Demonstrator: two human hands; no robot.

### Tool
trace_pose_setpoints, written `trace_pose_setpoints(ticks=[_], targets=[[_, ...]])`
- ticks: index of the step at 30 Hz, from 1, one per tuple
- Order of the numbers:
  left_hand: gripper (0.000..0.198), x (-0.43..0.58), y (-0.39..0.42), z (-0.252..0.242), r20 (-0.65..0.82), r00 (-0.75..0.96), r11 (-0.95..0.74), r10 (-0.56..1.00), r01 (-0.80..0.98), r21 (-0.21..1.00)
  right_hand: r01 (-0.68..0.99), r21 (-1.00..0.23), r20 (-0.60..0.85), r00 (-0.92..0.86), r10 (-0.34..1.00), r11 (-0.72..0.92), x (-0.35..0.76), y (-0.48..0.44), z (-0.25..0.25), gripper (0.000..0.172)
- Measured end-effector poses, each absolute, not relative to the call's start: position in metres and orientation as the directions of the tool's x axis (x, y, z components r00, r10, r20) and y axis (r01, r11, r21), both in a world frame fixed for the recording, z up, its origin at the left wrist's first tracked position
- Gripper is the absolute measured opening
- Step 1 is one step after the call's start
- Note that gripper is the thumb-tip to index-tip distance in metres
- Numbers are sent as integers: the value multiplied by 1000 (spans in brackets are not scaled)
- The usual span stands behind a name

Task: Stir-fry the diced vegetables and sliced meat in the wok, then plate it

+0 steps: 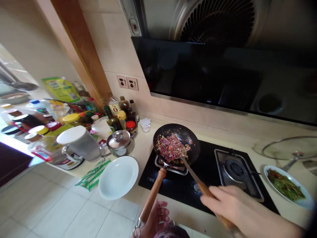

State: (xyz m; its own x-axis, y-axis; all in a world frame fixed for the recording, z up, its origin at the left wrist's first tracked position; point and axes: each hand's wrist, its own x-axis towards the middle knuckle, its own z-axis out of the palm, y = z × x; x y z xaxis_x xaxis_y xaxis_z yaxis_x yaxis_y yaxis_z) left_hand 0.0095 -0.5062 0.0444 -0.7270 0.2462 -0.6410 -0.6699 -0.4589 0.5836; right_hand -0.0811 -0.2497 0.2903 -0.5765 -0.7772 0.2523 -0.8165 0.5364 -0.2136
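Observation:
My right hand (226, 201) is closed round the wooden handle of a spatula (192, 172). The spatula's blade reaches into a black wok (194, 142) on the left burner, at the near edge of chopped purplish-red food (172, 147) with green and red bits. The wok's long wooden handle (152, 195) points toward me. Beside and beneath that handle is my left hand (159, 216), palm up, its slightly curled fingers apart and not wrapped round the wood. Whether the palm touches the handle cannot be made out.
A white plate (119, 178) lies left of the black gas stove (208, 158), near the counter edge. Beyond it are a lidded pot (120, 143), a pitcher (80, 143) and several bottles. Right of the stove are a plate of green food (284, 185) and a glass lid (292, 148). A range hood (210, 76) overhangs.

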Motion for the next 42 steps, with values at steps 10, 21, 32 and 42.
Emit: trace_pose_setpoints(ticks=[10,21,32,42], targets=[[44,10,-554,115,-548,-719,-461,428,-695,552,-205,-724,206,-975,-76,659,-193,-257,285,24],[50,9,-547,109,-563,-716,-410,412,-698,588,-427,-758,296,-899,-324,493,-140,-290,250,24],[55,6,-549,108,-571,-701,-356,428,-711,607,-718,-347,373,-696,-613,604,-108,-319,246,26],[54,5,-554,110,-553,-705,-306,444,-699,646,-692,-384,336,-721,-606,611,-79,-312,214,28]])
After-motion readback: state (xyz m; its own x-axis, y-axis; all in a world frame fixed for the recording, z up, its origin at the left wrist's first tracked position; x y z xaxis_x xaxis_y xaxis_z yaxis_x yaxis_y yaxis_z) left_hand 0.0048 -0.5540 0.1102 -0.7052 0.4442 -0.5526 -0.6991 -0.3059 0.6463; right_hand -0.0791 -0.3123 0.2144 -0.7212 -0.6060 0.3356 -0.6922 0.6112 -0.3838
